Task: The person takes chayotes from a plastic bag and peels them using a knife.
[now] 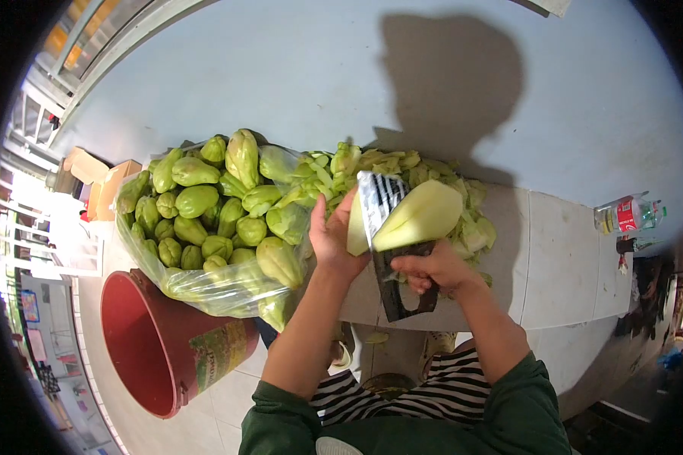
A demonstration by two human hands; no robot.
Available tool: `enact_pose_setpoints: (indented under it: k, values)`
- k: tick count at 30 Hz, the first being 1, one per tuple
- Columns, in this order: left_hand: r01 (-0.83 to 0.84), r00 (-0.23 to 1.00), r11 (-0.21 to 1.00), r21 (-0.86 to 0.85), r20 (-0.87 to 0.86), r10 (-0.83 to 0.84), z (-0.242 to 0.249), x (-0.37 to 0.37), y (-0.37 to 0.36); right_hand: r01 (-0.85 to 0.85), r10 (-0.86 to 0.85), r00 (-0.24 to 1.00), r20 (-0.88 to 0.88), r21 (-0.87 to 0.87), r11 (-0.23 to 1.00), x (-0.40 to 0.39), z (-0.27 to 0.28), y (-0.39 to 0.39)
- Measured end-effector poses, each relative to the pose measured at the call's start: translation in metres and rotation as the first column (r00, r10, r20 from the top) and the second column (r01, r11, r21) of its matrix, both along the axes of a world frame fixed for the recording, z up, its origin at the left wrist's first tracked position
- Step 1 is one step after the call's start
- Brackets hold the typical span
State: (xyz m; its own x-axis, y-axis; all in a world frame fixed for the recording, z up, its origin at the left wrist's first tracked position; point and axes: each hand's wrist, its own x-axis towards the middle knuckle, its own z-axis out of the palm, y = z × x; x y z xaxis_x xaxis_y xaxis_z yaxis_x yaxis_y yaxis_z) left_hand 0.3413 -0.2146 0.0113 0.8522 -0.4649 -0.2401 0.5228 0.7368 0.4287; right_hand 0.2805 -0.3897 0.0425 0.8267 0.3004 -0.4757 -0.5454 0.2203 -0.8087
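Left hand [334, 239] is cupping a pale chayote [426, 214] while right hand [431, 269] is gripping a cutting tool [381, 265].

The left fingers are partly hiding behind the chayote, thumb sticking up, probably stopping it from slipping. The right fingers are curling around the dark handle [391, 303], likely keeping the shiny blade [383, 199] steady. Pale flesh is showing on both sides of the blade, between and just above the hands; I can't tell if it is one piece. Its long axis is slanting: the narrow end is pointing down-left toward the blade, the fat end up-right, past the right hand. Green chayotes [195, 201] are sitting in a clear bag [231, 307] left of the left hand, maybe for easy grabbing.
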Motion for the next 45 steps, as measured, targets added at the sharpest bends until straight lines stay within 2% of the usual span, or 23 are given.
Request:
enact_pose_setpoints:
  k: [2, 3, 7, 13, 15, 17, 18, 19, 21, 23, 24, 25, 28, 30, 32, 33, 34, 36, 38, 40, 42, 43, 45]
  values:
    - [-0.123, 0.988, 0.988, -0.089, -0.1, 0.114, 0.003, 0.007, -0.002, 0.1, -0.098, 0.994, -0.047, 0.028, 0.995, 0.005, -0.006, -0.013]
    - [-0.134, 0.986, 0.991, -0.018, -0.103, 0.132, 0.005, 0.01, -0.002, 0.137, -0.135, 0.99, -0.032, 0.033, 0.99, 0.01, -0.007, -0.018]
    - [-0.135, 0.985, 0.988, 0.071, -0.095, 0.141, 0.008, 0.013, 0.002, 0.285, -0.284, 0.955, -0.089, -0.001, 0.958, 0.026, -0.018, -0.034]
    - [-0.084, 0.995, 0.967, 0.24, -0.035, 0.095, -0.007, 0.015, 0.004, 0.373, -0.379, 0.92, -0.098, -0.081, 0.924, 0.033, -0.041, -0.044]
    - [-0.004, 0.998, 0.856, 0.516, 0.06, -0.032, -0.007, 0.015, 0.007, 0.416, -0.421, 0.901, -0.109, -0.063, 0.907, 0.036, -0.049, -0.049]
    - [0.051, 0.992, 0.858, 0.511, 0.076, -0.104, -0.002, 0.012, 0.012, 0.456, -0.458, 0.881, -0.122, -0.046, 0.889, 0.036, -0.051, -0.051]
    - [0.104, 0.981, 0.856, 0.506, 0.091, -0.173, 0.0, 0.012, 0.015, 0.487, -0.49, 0.867, -0.091, -0.048, 0.872, 0.036, -0.046, -0.051]
    - [0.103, 0.981, 0.857, 0.505, 0.092, -0.172, 0.0, 0.014, 0.018, 0.517, -0.52, 0.852, -0.062, -0.05, 0.854, 0.036, -0.044, -0.051]
    - [-0.022, 0.947, 0.778, 0.628, 0.263, -0.186, -0.003, 0.017, 0.028, 0.534, -0.537, 0.844, 0.002, -0.091, 0.84, 0.036, -0.043, -0.049]
    - [-0.06, 0.955, 0.792, 0.607, 0.265, -0.131, 0.021, 0.017, 0.038, 0.556, -0.553, 0.831, 0.066, -0.129, 0.821, 0.034, -0.043, -0.051]
    - [-0.1, 0.962, 0.804, 0.586, 0.264, -0.073, 0.029, 0.017, 0.04, 0.514, -0.472, 0.858, 0.204, -0.286, 0.809, 0.033, -0.044, -0.052]
    - [-0.233, 0.949, 0.751, 0.618, 0.313, 0.036, 0.029, 0.017, 0.041, 0.476, -0.363, 0.875, 0.32, -0.439, 0.762, 0.032, -0.043, -0.052]
    - [-0.28, 0.936, 0.708, 0.648, 0.348, 0.051, 0.037, 0.022, 0.063, 0.474, -0.281, 0.87, 0.405, -0.529, 0.704, 0.027, -0.032, -0.046]
    - [-0.3, 0.931, 0.724, 0.621, 0.357, 0.079, 0.034, 0.023, 0.071, 0.476, -0.237, 0.865, 0.443, -0.57, 0.67, 0.026, -0.036, -0.044]
    - [-0.38, 0.917, 0.829, 0.411, 0.287, 0.278, 0.035, 0.022, 0.076, 0.481, -0.189, 0.856, 0.481, -0.607, 0.632, 0.027, -0.037, -0.042]
    - [-0.428, 0.9, 0.807, 0.408, 0.272, 0.34, 0.043, 0.021, 0.076, 0.485, -0.199, 0.853, 0.484, -0.591, 0.645, 0.027, -0.035, -0.04]
    - [-0.395, 0.897, 0.88, 0.263, 0.317, 0.308, 0.04, 0.025, 0.089, 0.488, -0.208, 0.85, 0.485, -0.574, 0.657, 0.026, -0.034, -0.04]
    - [-0.474, 0.851, 0.856, 0.208, 0.358, 0.384, 0.05, 0.023, 0.096, 0.504, -0.18, 0.835, 0.52, -0.593, 0.628, 0.025, -0.039, -0.041]
    - [-0.441, 0.856, 0.87, 0.222, 0.396, 0.333, 0.052, 0.019, 0.111, 0.519, -0.146, 0.819, 0.554, -0.609, 0.6, 0.025, -0.042, -0.041]
    - [-0.338, 0.856, 0.936, 0.103, 0.448, 0.26, 0.047, 0.018, 0.123, 0.525, -0.122, 0.81, 0.574, -0.616, 0.587, 0.024, -0.043, -0.039]
    - [-0.434, 0.815, 0.893, -0.119, 0.37, 0.446, 0.043, 0.02, 0.124, 0.519, -0.096, 0.813, 0.574, -0.641, 0.565, 0.022, -0.037, -0.035]
    - [-0.34, 0.8, 0.914, -0.222, 0.443, 0.405, 0.036, 0.024, 0.132, 0.516, -0.071, 0.815, 0.575, -0.665, 0.539, 0.02, -0.035, -0.033]
    - [-0.374, 0.765, 0.905, -0.201, 0.485, 0.424, 0.036, 0.027, 0.143, 0.508, -0.063, 0.816, 0.575, -0.661, 0.552, 0.019, -0.04, -0.033]
